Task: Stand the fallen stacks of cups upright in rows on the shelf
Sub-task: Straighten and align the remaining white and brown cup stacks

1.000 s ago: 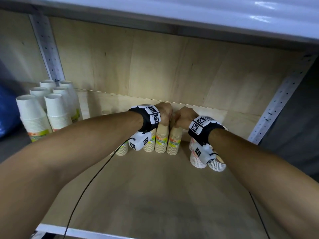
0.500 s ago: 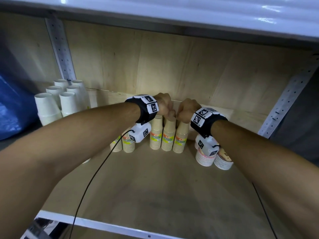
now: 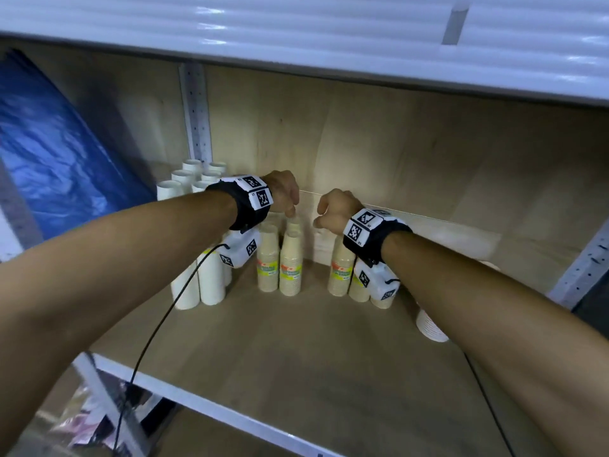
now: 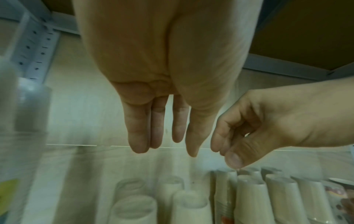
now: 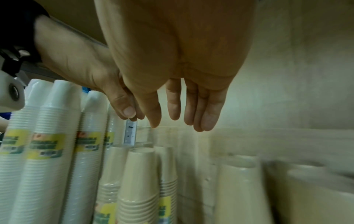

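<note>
head view: left hand (image 3: 283,192) and right hand (image 3: 336,209) hang above upright stacks of beige paper cups with green and yellow labels (image 3: 290,262) at the back of the wooden shelf (image 3: 296,357); taller white cup stacks (image 3: 201,285) stand to the left, and one white stack (image 3: 430,324) lies fallen on the right. left wrist view: left hand (image 4: 162,106), its grip released, fingers (image 4: 138,133) straight and holding nothing, above the cup tops. right wrist view: right hand (image 5: 182,75), its grip released too, fingers (image 5: 206,112) pointing down over the beige stacks (image 5: 138,181).
</note>
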{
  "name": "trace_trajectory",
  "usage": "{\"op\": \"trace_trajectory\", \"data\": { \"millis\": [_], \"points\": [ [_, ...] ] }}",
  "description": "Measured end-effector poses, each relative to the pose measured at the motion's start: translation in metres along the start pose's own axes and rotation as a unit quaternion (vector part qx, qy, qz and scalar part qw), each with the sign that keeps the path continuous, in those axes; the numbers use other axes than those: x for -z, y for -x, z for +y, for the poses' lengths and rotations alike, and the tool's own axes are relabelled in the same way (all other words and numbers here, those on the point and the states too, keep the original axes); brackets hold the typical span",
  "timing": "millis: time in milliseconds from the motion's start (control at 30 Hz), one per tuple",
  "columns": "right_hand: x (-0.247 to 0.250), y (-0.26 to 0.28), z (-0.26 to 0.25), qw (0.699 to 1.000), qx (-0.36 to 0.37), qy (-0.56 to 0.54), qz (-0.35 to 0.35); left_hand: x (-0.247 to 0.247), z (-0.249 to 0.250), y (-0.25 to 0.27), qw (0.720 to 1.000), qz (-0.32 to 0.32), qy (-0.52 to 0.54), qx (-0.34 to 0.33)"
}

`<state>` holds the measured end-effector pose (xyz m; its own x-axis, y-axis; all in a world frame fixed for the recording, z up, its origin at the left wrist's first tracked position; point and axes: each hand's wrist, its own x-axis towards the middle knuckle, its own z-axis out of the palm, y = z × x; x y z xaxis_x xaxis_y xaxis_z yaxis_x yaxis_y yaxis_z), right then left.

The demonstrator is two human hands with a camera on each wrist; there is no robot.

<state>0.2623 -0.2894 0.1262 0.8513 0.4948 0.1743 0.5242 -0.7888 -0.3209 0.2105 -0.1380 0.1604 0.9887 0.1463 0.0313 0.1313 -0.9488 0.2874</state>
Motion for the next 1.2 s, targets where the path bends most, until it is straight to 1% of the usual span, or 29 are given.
{"op": "trace_trajectory", "data": {
  "millis": [133, 300, 533, 633, 933, 1200],
  "points": [
    [-0.017, -0.003, -0.015, 1.000, 0.013, -0.014, -0.016, -0.007, -0.021, 0.012, 1.000, 0.007, 0.001, 0.002],
    [-0.038, -0.006, -0.025, 0.999, 0.012, -0.026, -0.042, -0.027, -0.038, 0.013, 1.000, -0.007, 0.004, 0.014],
    [-0.053, -0.007, -0.031, 0.998, 0.016, -0.028, -0.061, -0.039, -0.043, 0.008, 1.000, -0.026, 0.010, 0.012],
    [-0.057, -0.008, -0.032, 0.998, 0.015, -0.025, -0.060, -0.043, -0.047, 0.007, 1.000, -0.022, 0.011, 0.008],
    [-0.053, -0.001, -0.030, 0.998, 0.011, -0.029, -0.055, -0.048, -0.048, 0.010, 1.000, 0.006, 0.009, -0.005],
    [-0.032, 0.019, -0.015, 0.998, -0.011, -0.044, -0.048, -0.046, -0.023, 0.017, 0.999, -0.022, 0.024, -0.001]
  ]
}}
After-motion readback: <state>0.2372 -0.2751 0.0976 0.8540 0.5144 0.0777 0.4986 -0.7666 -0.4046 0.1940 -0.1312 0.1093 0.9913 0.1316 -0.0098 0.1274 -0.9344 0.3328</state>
